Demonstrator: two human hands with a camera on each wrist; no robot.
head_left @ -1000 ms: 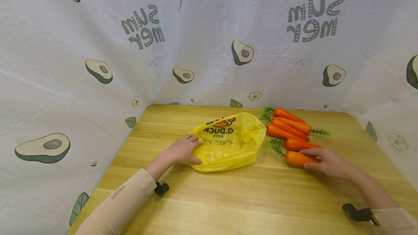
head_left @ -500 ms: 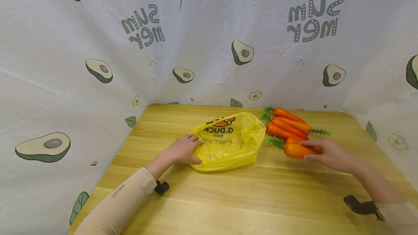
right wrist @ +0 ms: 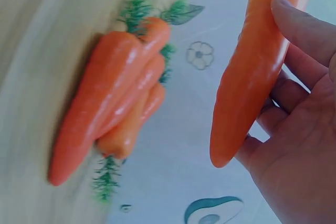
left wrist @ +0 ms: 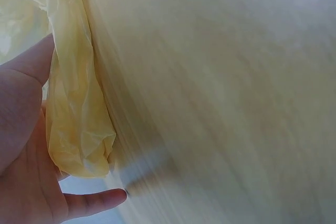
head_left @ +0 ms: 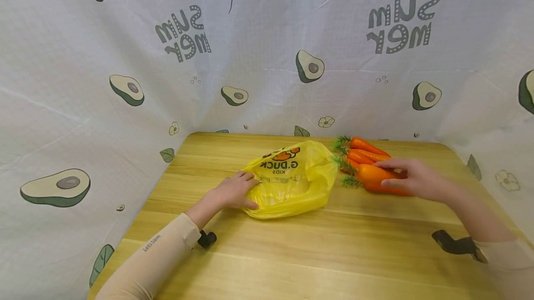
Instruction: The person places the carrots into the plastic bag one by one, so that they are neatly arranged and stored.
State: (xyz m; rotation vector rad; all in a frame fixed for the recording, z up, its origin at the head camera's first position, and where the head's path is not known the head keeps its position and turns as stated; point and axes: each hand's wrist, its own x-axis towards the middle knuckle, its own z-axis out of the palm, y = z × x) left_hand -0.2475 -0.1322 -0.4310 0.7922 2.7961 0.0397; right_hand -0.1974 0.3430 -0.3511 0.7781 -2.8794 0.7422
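Note:
My right hand (head_left: 423, 180) grips an orange carrot (right wrist: 249, 77) with a green tuft, thumb on one side and fingers round the other. In the head view it is lifted over several other carrots (head_left: 360, 143) at the table's right. The right wrist view shows that bunch of carrots (right wrist: 97, 93) apart from the held one. A yellow plastic bag (head_left: 288, 186) with a duck print lies mid-table. My left hand (head_left: 234, 192) rests at its left edge, fingers and thumb spread. In the left wrist view the crumpled bag film (left wrist: 79, 103) hides some fingertips.
The wooden table (head_left: 292, 258) has rounded far corners. Behind and beside it hangs a white curtain (head_left: 267, 35) printed with avocados. Black wrist mounts (head_left: 454, 243) stick out from both forearms.
My right hand has picked up the nearest carrot and carried it up and slightly left, over the bunch. The left hand stays in place; the bag barely shifts.

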